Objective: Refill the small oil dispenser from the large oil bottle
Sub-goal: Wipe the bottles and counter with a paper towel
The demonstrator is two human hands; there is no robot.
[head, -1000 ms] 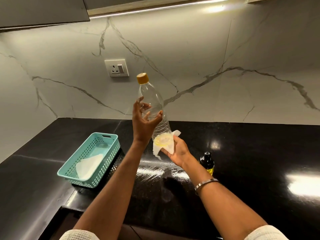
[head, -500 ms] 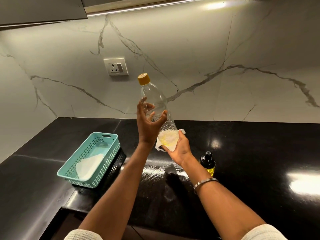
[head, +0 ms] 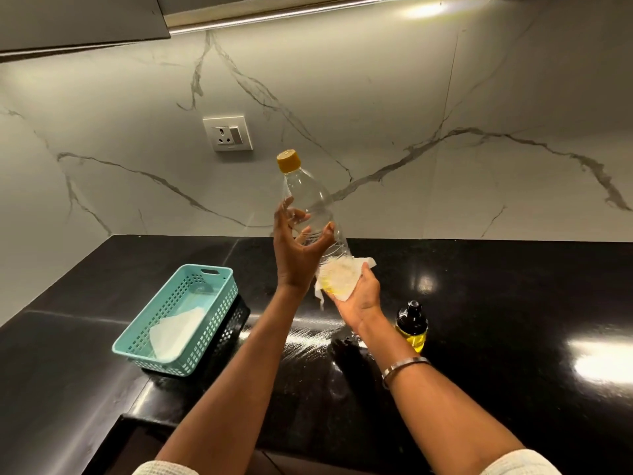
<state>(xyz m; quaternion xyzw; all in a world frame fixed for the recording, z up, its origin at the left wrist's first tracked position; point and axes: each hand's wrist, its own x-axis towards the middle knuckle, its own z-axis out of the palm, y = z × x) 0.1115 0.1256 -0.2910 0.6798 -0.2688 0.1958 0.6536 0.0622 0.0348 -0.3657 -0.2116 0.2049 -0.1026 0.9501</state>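
Cleanup step, looks like: left hand (head: 298,252) grips the capped, near-empty large bottle (head: 313,214) mid-body above the counter, right hand (head: 358,296) cups a tissue (head: 337,277) around its base, small dispenser (head: 412,325) stands capped beside the right wrist; next, set the bottle down upright.

The tissue (head: 339,281) and right hand (head: 361,299) hide the large bottle's (head: 310,200) base — its oil level cannot be read. The right forearm covers part of the small dispenser (head: 412,325); sleeves are cut off below.
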